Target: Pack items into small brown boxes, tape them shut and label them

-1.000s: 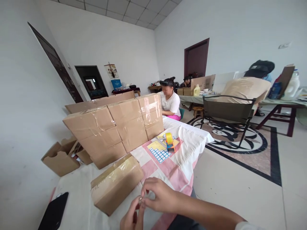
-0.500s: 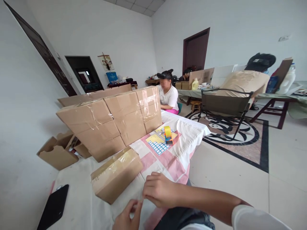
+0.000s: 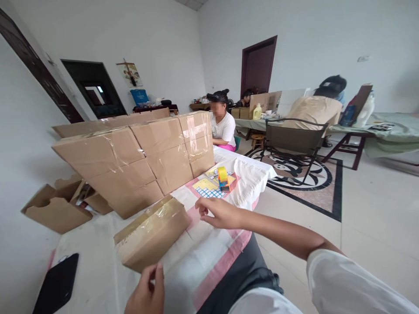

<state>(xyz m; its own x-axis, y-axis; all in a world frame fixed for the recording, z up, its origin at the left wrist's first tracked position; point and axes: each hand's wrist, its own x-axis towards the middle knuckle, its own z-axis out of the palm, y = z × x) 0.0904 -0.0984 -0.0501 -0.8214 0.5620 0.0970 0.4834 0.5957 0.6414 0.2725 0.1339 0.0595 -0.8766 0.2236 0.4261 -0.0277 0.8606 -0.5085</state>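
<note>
My right hand (image 3: 218,213) hovers just past the right end of a small cardboard box (image 3: 153,237), its fingers loosely curled and the thumb apart from them. Nothing shows in that hand. At the bottom, my left hand (image 3: 147,290) is close to the box's near side, thumb and forefinger pinched together; whatever is between the tips is too small to make out. Clear tape shines along the box's top. Beyond my right hand, a tape dispenser (image 3: 224,179) with a yellow roll stands on the patterned tablecloth (image 3: 209,266).
Stacked taped cartons (image 3: 166,155) rise behind the small box. An open carton (image 3: 57,207) stands at the left, and a black phone-like slab (image 3: 57,283) lies on the cloth. A co-worker (image 3: 223,124) sits beyond the table. A folding chair (image 3: 294,141) stands farther right.
My hands, close together before, have parted. The right has moved up and forward toward the tape dispenser, the left down and leftward. The view has shifted slightly right.
</note>
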